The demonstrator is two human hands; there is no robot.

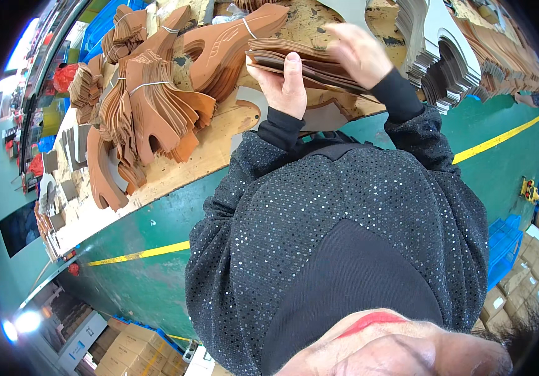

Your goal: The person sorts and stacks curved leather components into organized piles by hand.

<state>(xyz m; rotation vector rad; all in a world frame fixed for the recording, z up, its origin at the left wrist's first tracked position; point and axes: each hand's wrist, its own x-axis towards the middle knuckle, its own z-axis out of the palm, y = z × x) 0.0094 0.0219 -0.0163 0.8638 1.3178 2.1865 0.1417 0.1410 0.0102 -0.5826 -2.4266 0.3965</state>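
Loose brown stack (323,67), in hand at a workshop: underfoot, yellow-lined green floor (150,282); beneath the stack, a scuffed wooden table (216,143); at left, brown bundles (147,106), banded and apparently finished; no tie visible on the held pieces, seemingly only part-done; gripped at left end by left hand (277,88), thumb uppermost, near a blurred right hand (358,57), grip impossible to tell; a white band (150,85) around one bundle

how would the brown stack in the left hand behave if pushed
The brown stack would probably slip apart, since its thin layers look partly separated and no band shows around it. It may also flex, as the layers look slightly bowed.
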